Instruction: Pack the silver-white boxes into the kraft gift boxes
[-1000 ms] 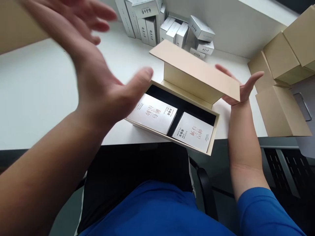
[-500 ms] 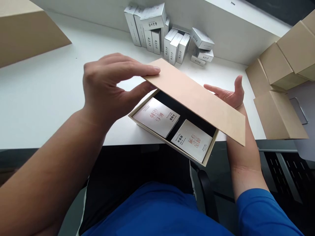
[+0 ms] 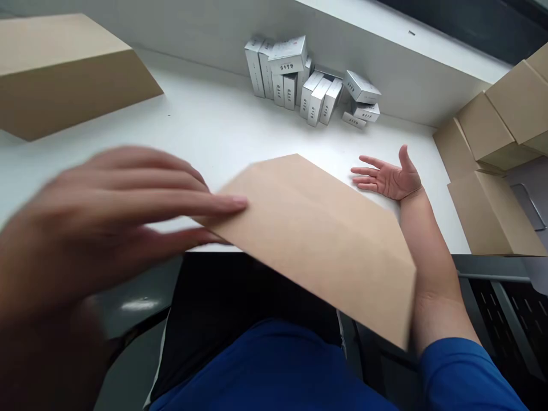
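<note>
The tan box [image 3: 317,234] is at the centre, its inside hidden; the blurred left hand [image 3: 120,205], at nine o'clock, pinches its corner, and the right hand [image 3: 391,181], at three, is spread palm-up. A tan carton [image 3: 77,77] at ten is cut off; towards twelve, white packets [image 3: 319,100] stand on the white table [image 3: 231,140] by a grey wall [image 3: 201,43].

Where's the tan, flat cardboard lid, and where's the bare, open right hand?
Tan flat cardboard lid [image 3: 321,240]: head view, middle of its upper surface.
Bare open right hand [image 3: 390,179]: head view, on the palm.
</note>
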`<action>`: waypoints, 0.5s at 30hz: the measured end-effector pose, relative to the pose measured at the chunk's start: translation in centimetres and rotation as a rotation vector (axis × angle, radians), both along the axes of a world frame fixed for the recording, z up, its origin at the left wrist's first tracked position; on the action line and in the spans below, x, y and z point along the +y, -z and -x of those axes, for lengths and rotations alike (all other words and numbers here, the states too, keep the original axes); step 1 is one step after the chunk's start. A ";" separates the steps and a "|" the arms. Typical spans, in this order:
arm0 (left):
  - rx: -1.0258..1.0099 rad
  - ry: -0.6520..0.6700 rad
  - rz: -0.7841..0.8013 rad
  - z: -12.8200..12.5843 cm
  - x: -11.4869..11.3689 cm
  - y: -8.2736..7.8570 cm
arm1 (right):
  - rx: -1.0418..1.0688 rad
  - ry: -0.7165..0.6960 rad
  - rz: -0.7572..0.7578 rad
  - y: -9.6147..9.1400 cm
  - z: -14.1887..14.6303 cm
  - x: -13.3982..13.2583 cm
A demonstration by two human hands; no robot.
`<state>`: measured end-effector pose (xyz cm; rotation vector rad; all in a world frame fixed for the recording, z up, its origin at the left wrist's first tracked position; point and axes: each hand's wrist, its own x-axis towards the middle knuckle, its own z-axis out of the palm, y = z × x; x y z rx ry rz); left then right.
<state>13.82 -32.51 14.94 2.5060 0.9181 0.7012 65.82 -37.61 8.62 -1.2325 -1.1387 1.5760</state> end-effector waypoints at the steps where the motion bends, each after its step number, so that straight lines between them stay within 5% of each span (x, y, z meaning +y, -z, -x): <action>1: 0.176 0.081 0.020 1.7 -0.4 -0.1 | 0.001 0.006 -0.004 0.2 -0.2 0.0; 4: 0.397 -0.017 0.007 4.4 -2.0 -1.0 | 0.006 -0.025 -0.004 0.5 -0.6 0.1; 6: 0.379 0.017 -0.130 3.2 -3.0 -1.9 | 0.017 -0.046 -0.005 0.6 -0.7 0.1; 9: 0.333 0.315 -0.278 -2.4 -4.1 -2.6 | 0.037 -0.011 0.007 0.7 -0.8 0.2; 11: 0.422 0.499 -0.203 -7.2 -4.2 -2.3 | 0.053 0.021 0.022 0.8 -0.9 0.3; 15: 0.589 0.547 -0.045 -15.2 -2.5 -1.2 | 0.046 0.029 0.065 0.8 -1.3 0.3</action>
